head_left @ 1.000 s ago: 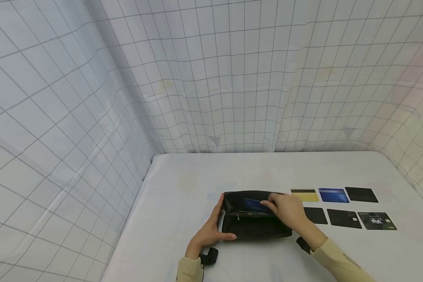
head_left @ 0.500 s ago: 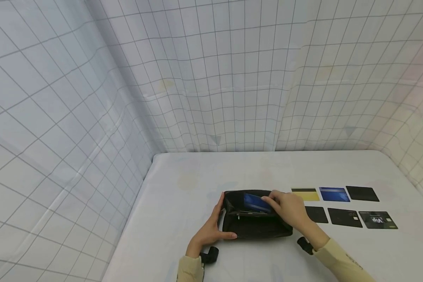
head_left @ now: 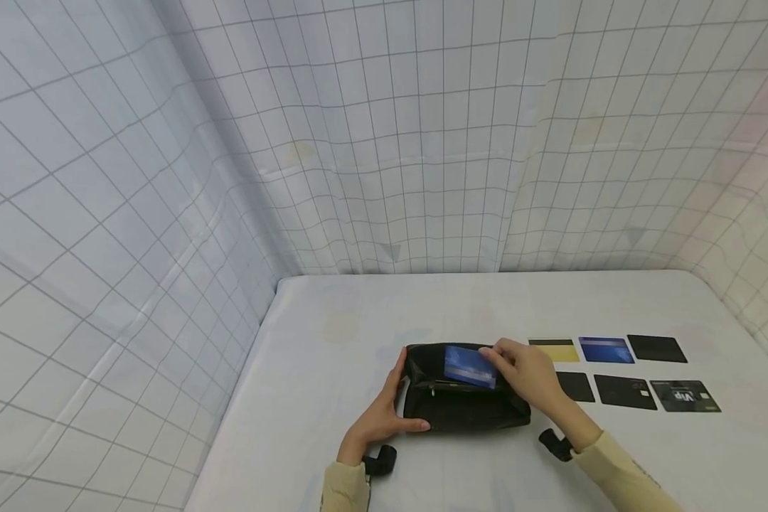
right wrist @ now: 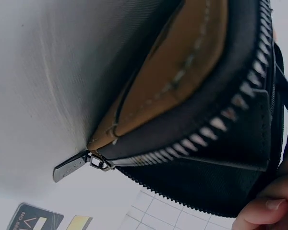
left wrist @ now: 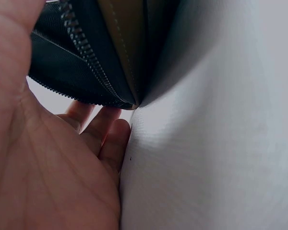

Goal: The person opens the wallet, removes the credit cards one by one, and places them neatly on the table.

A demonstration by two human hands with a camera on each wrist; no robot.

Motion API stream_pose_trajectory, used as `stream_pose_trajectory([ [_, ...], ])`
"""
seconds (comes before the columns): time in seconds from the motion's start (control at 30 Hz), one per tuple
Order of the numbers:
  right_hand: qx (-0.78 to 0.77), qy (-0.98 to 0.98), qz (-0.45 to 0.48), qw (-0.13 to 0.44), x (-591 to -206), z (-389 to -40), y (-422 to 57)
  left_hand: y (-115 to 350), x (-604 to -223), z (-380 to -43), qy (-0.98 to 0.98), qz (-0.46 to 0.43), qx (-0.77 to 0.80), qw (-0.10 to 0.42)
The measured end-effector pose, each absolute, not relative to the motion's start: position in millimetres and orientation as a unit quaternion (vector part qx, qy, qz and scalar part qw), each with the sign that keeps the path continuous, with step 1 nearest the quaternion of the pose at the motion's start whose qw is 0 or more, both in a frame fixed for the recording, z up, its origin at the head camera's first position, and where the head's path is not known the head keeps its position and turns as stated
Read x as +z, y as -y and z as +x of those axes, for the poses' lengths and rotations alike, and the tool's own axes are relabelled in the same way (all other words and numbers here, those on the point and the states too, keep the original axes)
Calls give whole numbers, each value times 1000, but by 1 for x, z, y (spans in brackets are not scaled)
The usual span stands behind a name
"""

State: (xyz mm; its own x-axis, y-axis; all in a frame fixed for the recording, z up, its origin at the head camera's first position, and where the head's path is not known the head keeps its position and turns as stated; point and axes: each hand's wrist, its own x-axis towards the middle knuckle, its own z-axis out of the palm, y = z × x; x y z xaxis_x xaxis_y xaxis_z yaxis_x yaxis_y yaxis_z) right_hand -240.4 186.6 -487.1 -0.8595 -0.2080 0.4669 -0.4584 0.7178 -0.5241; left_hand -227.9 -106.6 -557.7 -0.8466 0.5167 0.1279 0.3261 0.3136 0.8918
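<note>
A black zip wallet (head_left: 466, 414) lies spread on the white table. My left hand (head_left: 379, 419) holds its left end, thumb at the near side and fingers at the far side. In the left wrist view, fingers (left wrist: 114, 143) rest against the zipped edge. My right hand (head_left: 530, 375) pinches a blue card (head_left: 470, 366) by its right end, over the wallet's far half. The right wrist view shows the wallet's zipper teeth (right wrist: 192, 143), brown lining and metal zip pull (right wrist: 69, 166). The card's lower edge meets the wallet; whether it is still inside a slot I cannot tell.
Right of the wallet, cards lie in two rows. The far row has a yellow card (head_left: 555, 352), a blue card (head_left: 606, 350) and a black card (head_left: 656, 348). Nearer are black cards, including one marked Vip (head_left: 685, 396). Gridded white curtains (head_left: 390, 178) enclose the table.
My right hand has drawn the blue card up out of the wallet's slot, so more of its face shows now. The left hand and the wallet have stayed in place.
</note>
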Motion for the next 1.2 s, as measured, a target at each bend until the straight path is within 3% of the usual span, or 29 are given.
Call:
stream_pose_trajectory([
  [0.5, 465, 865, 124, 139, -472, -233, -213, 106, -560, -230, -808, 276, 514, 80],
  [0.77, 485, 858, 69, 153, -467, -223, -249, 107, -558, -228, -810, 258, 519, 94],
  [1.2, 468, 883, -18, 37, -479, -199, -313, 107, -561, -229, -810, 254, 520, 95],
])
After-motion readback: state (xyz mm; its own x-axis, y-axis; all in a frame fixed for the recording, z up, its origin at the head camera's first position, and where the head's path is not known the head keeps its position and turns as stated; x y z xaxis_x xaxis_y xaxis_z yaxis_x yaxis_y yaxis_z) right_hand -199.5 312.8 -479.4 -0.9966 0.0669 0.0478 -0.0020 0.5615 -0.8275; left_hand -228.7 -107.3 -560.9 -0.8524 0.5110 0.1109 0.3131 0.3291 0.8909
